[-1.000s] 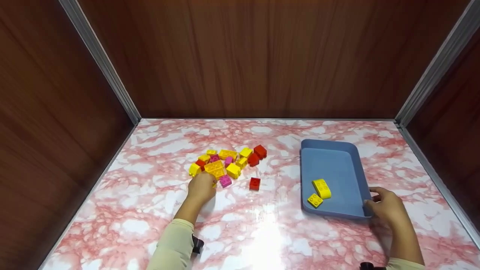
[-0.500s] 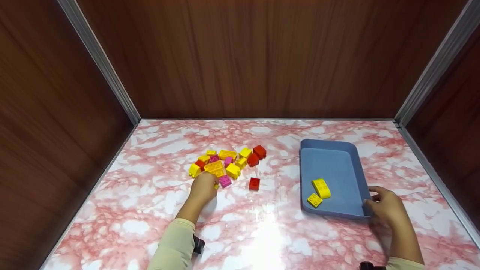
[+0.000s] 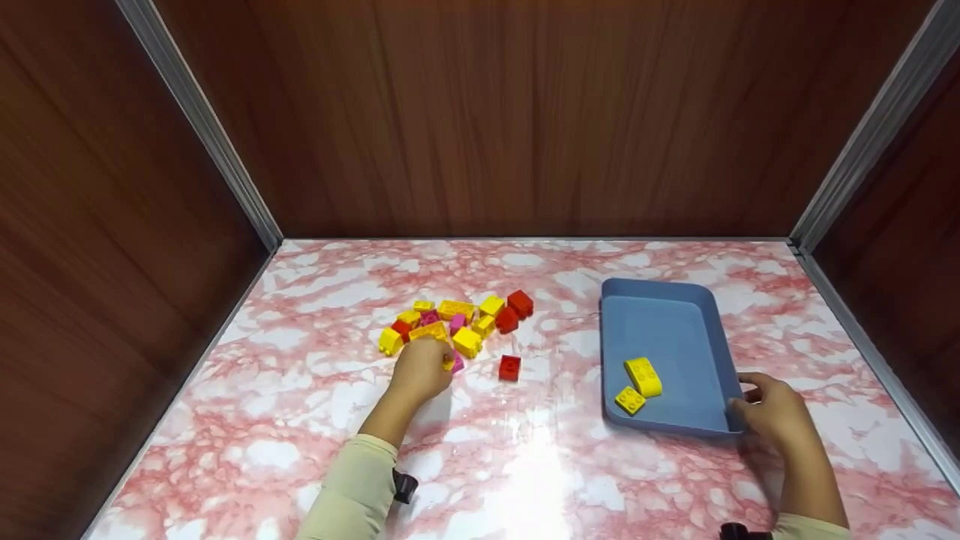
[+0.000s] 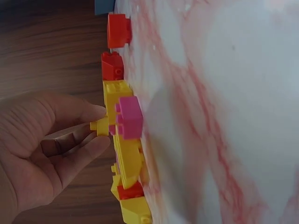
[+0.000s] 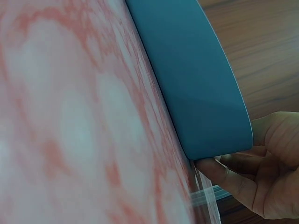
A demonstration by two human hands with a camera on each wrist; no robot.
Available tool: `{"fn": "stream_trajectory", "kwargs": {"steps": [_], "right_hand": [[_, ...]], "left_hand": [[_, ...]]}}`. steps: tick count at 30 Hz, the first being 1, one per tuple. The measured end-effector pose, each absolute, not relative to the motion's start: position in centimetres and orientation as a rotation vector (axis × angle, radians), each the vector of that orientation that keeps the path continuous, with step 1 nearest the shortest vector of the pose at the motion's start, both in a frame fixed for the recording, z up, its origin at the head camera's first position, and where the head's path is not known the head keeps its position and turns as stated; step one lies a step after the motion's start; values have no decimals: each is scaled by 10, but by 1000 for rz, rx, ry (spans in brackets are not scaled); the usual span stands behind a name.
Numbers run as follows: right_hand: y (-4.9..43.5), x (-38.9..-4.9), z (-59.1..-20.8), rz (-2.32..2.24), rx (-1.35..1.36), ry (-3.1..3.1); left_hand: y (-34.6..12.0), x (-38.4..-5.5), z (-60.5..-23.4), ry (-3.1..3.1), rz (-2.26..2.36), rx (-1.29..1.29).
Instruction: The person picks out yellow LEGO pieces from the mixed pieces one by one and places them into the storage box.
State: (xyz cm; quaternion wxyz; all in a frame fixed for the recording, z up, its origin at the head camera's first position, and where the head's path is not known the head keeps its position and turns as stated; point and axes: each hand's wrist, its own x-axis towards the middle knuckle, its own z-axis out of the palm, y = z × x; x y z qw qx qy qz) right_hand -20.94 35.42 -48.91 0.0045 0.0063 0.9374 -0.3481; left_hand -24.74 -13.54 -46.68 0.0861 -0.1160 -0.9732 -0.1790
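Observation:
My left hand (image 3: 421,369) pinches a small yellow toy brick (image 4: 102,127) between thumb and fingertips, over the near side of a brick pile. In the left wrist view a pink brick (image 4: 131,117) lies close beyond the held one. My right hand (image 3: 778,414) grips the near right corner of a blue tray (image 3: 664,322), its thumb over the rim and fingers low at the outer wall (image 5: 205,93). Inside the tray lie a long curved yellow brick (image 3: 643,377) and a smaller yellow brick (image 3: 630,400).
Several yellow, red and pink bricks are heaped behind the left hand, among them a yellow block (image 3: 466,343). A lone red brick (image 3: 509,368) sits between pile and tray. Wood-grain panels (image 3: 525,120) enclose the marbled pink-and-white table (image 3: 555,337) at the back and sides.
My left hand has shifted right and slightly up, carrying the small yellow brick, and now covers part of the pink brick. The right hand and the tray have stayed in place.

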Motion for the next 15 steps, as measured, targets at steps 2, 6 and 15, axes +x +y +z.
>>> {"fn": "stream_trajectory", "kwargs": {"steps": [2,6,15], "right_hand": [[354,-210,-489,-1090,21,2941],[354,-210,-489,-1093,20,2944],[354,-209,-490,-1086,0,2953]], "left_hand": [[-131,-246,-465,-2889,-566,-367],[-122,-245,-461,-2903,-605,-396],[-99,-245,-451,-2894,-714,-499]]}}
